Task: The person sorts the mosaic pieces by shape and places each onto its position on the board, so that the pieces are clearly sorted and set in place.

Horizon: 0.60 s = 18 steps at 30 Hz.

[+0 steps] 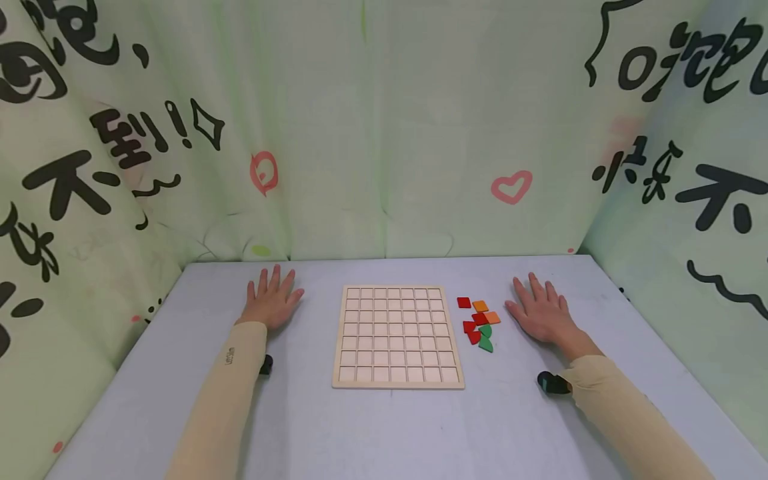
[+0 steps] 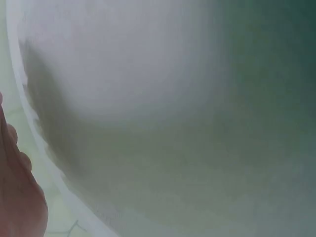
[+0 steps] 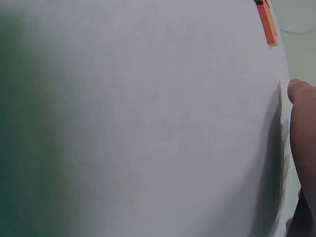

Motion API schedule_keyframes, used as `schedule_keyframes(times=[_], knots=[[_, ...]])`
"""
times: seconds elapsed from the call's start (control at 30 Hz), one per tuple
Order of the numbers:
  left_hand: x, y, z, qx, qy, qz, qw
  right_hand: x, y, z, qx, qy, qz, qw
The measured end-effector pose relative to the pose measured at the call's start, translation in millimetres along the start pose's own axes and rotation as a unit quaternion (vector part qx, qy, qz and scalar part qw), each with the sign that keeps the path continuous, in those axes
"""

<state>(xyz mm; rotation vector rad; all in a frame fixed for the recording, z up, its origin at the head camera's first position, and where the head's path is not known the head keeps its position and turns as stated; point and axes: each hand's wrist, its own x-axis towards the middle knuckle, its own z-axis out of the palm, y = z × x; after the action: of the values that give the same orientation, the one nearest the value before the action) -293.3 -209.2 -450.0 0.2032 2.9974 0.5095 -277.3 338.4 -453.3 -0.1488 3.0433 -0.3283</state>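
In the head view a pale wooden grid board (image 1: pixel 399 385) with rows of square cells lies mid-table. Beside its right edge is a loose group of small flat tiles: red squares (image 1: pixel 464 303), orange pieces (image 1: pixel 480 306) and green curved-edged pieces (image 1: pixel 486 345). The left hand (image 1: pixel 271 303) is left of the board, palm down with fingers spread, holding nothing. To the right of the tiles, the right hand (image 1: pixel 543 317) also has its fingers spread and holds nothing. An orange tile (image 3: pixel 267 24) shows at the top of the right wrist view, apart from the right thumb (image 3: pixel 302 113).
A white cloth covers the table (image 1: pixel 384 433). Pale green curtains (image 1: pixel 384 133) with black lettering and pink hearts hang behind it and along both sides. A dark wrist camera (image 1: pixel 553 383) sits under the right sleeve, another (image 1: pixel 267 365) under the left.
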Motion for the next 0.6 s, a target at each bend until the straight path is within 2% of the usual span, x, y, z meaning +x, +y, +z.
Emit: schedule_keyframes(times=[0.13, 0.23, 0.4, 0.6], knots=[[5.0, 2.4, 0.6, -0.016, -0.006, 0.022, 0.9996, -1.8, -4.4, -2.2, 0.027, -0.007, 0.018, 0.9994], [9.8, 9.8, 1.1, -0.067, -0.008, 0.052, 0.9963, -2.6, -9.2, -2.6, 0.063, -0.002, 0.024, 0.9977], [10.6, 32.8, 4.0, -0.178, -0.016, 0.094, 0.9794, -4.5, -19.0, -1.8, 0.092, 0.029, 0.021, 0.9951], [-0.3, 51.6, 10.8, -0.213, -0.027, 0.13, 0.968, -5.2, -34.2, -0.8, 0.094, 0.078, -0.004, 0.9926]])
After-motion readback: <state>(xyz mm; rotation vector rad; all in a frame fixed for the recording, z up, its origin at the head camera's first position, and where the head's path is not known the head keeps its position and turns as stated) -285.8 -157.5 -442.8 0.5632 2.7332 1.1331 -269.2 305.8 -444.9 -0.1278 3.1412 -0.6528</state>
